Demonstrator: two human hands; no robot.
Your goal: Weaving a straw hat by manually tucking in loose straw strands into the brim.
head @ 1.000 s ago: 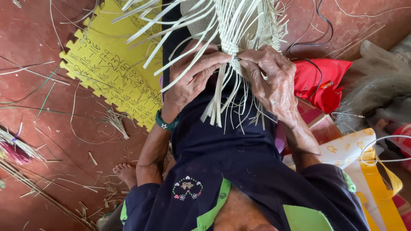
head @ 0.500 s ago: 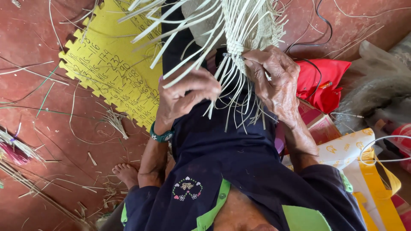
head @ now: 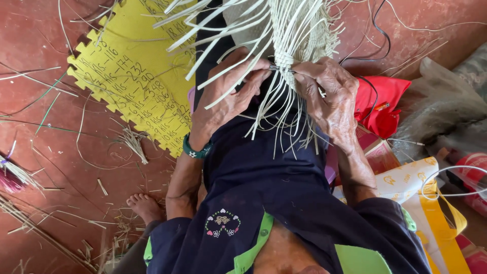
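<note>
Both hands meet at the woven edge of a pale strip basket [head: 299, 30] held over the lap. The left hand [head: 225, 96] pinches loose strips [head: 223, 76] between its fingertips; the right hand [head: 329, 96] is closed on strands beside it. A yellow foam mat [head: 127, 76] lies left, a red cloth [head: 383, 104] right, and scraps litter the red floor [head: 45, 152].

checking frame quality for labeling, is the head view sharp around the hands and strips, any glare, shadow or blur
Head view: soft, even light, no glare; left hand, right hand and the pale strips are sharp; strip tips near the top edge look slightly soft; only faint shadows on the red floor.
</note>
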